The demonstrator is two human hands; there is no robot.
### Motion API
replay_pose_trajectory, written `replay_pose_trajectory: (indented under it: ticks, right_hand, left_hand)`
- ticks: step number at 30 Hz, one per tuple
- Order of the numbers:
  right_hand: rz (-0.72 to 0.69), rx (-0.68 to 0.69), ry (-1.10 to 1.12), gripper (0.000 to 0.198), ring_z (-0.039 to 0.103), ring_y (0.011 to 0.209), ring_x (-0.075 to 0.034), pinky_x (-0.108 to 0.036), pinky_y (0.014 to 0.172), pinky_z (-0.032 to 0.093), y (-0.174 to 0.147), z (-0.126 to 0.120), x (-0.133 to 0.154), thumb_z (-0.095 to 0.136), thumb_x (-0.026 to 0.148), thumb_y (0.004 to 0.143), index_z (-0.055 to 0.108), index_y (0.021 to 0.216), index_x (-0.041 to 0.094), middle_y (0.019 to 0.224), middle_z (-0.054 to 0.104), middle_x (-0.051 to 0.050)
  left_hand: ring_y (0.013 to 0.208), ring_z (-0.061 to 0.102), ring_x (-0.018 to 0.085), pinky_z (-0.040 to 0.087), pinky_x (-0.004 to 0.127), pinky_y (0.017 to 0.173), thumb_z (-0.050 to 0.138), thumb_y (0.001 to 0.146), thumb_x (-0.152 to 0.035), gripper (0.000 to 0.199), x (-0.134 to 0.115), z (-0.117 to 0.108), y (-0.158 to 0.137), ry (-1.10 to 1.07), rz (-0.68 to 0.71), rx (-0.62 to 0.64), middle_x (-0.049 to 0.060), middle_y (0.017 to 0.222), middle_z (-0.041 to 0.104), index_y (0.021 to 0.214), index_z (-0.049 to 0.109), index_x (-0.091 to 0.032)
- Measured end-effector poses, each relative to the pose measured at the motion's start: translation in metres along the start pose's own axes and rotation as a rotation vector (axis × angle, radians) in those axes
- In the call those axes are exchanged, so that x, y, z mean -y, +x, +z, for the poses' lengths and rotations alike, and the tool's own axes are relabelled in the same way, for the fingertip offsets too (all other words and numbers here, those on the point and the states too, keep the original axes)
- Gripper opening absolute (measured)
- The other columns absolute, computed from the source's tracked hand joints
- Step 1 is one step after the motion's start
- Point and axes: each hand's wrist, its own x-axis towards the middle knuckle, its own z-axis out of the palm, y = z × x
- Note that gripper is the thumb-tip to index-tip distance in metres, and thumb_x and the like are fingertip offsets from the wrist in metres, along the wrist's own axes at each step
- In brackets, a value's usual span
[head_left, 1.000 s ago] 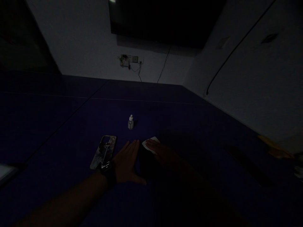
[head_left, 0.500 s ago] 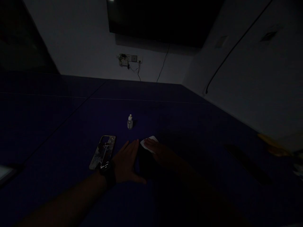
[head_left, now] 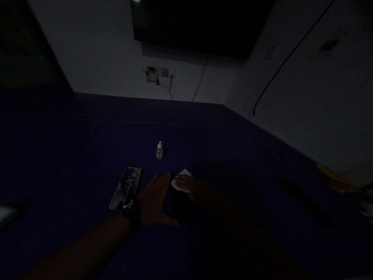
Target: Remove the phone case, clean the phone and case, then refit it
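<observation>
My left hand (head_left: pixel 153 200) lies with fingers stretched and thumb apart, its edge along a dark flat object (head_left: pixel 179 204) whose kind the gloom hides. A dark watch (head_left: pixel 131 212) is on that wrist. My right hand (head_left: pixel 199 190) presses a white cloth (head_left: pixel 180 188) down with its fingers at the far end of the dark object. To the left of my left hand is a patterned phone case (head_left: pixel 124 190) with a camera cutout, partly behind the wrist. Beyond both hands stands a small bottle (head_left: pixel 159 153) with a white top.
The blue surface (head_left: pixel 163 112) reaches back to a wall with sockets (head_left: pixel 164 72) and hanging wires, beneath a large dark screen (head_left: pixel 189 27). A long dark object (head_left: pixel 303 200) and something yellow (head_left: pixel 335 179) lie at right. A pale object (head_left: pixel 7 214) sits at the left edge.
My right hand and the white cloth have shifted slightly left over the dark object. The left hand stays nearly where it was.
</observation>
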Motion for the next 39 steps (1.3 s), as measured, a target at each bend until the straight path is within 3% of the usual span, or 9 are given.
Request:
replay_pose_trajectory:
  ticks: [4,8,13,16,21,27,30,33,39]
  right_hand:
    - [0.043,-0.085,0.011,0.053,0.045,0.139,-0.023,-0.049,0.117,0.035,-0.01,-0.004,-0.006,0.044,0.015,0.088,0.056,0.14,0.021,0.146,0.053,-0.009]
    - [0.145,-0.032,-0.038,0.064,0.036,0.144,-0.024,-0.049,0.119,0.03,-0.001,-0.003,-0.003,0.043,0.012,0.085,0.044,0.149,0.017,0.154,0.042,-0.011]
    - [0.019,0.012,0.011,0.058,0.039,0.143,-0.024,-0.049,0.118,0.032,-0.004,-0.008,0.0,0.046,0.014,0.086,0.052,0.144,0.019,0.15,0.048,-0.009]
    - [0.061,-0.047,0.007,0.054,0.043,0.14,-0.023,-0.048,0.118,0.034,-0.009,-0.01,-0.004,0.043,0.015,0.089,0.054,0.142,0.021,0.148,0.051,-0.008]
    - [0.078,0.007,-0.038,0.062,0.032,0.146,-0.025,-0.049,0.12,0.028,-0.002,-0.005,-0.002,0.044,0.015,0.087,0.043,0.149,0.014,0.155,0.039,-0.011]
    - [0.041,-0.074,-0.001,0.05,0.047,0.137,-0.023,-0.048,0.117,0.036,-0.013,-0.009,-0.007,0.044,0.017,0.091,0.058,0.138,0.023,0.145,0.055,-0.007]
    - [0.116,-0.071,-0.042,0.057,0.04,0.142,-0.024,-0.05,0.119,0.032,-0.009,-0.006,-0.008,0.041,0.016,0.09,0.049,0.146,0.019,0.151,0.047,-0.009]
    - [0.046,0.003,-0.031,0.062,0.033,0.146,-0.026,-0.05,0.12,0.029,-0.002,-0.003,-0.004,0.044,0.016,0.086,0.045,0.148,0.013,0.154,0.041,-0.012]
    - [0.031,-0.077,0.011,0.05,0.048,0.137,-0.022,-0.047,0.116,0.037,-0.012,-0.009,-0.007,0.043,0.017,0.09,0.059,0.137,0.024,0.143,0.057,-0.005]
  left_hand:
    - [0.146,0.029,0.043,0.019,0.062,0.118,0.064,0.064,-0.084,0.139,0.0,-0.001,0.0,-0.014,-0.006,0.005,0.029,0.159,0.025,0.156,-0.007,-0.009]
    - [0.146,0.028,0.044,0.018,0.063,0.118,0.065,0.058,-0.088,0.145,0.001,0.002,0.0,-0.027,-0.002,-0.009,0.03,0.158,0.024,0.157,-0.006,-0.008]
    - [0.145,0.029,0.043,0.02,0.063,0.117,0.065,0.064,-0.083,0.139,0.002,0.003,0.0,-0.011,0.006,-0.024,0.03,0.159,0.023,0.156,-0.009,-0.01]
    - [0.146,0.029,0.042,0.02,0.063,0.117,0.064,0.066,-0.081,0.137,0.001,0.002,0.0,-0.005,0.004,-0.007,0.031,0.158,0.025,0.156,-0.009,-0.009]
    - [0.146,0.028,0.042,0.019,0.062,0.118,0.064,0.064,-0.083,0.138,0.0,0.002,0.001,0.007,-0.015,-0.001,0.03,0.158,0.025,0.156,-0.008,-0.009]
    - [0.146,0.028,0.042,0.02,0.062,0.118,0.064,0.064,-0.084,0.138,0.0,0.0,0.002,-0.007,-0.02,0.017,0.03,0.158,0.025,0.156,-0.006,-0.009]
    - [0.146,0.028,0.042,0.019,0.063,0.118,0.064,0.064,-0.084,0.138,0.001,0.0,0.001,-0.017,-0.012,0.016,0.03,0.158,0.025,0.156,-0.005,-0.008]
    - [0.146,0.028,0.043,0.019,0.063,0.118,0.063,0.065,-0.084,0.136,0.001,0.001,0.0,-0.026,0.001,-0.009,0.029,0.159,0.023,0.157,-0.006,-0.01]
    - [0.146,0.028,0.042,0.019,0.062,0.118,0.065,0.065,-0.082,0.137,0.0,0.0,0.001,-0.033,-0.011,0.008,0.029,0.158,0.025,0.156,-0.007,-0.01]
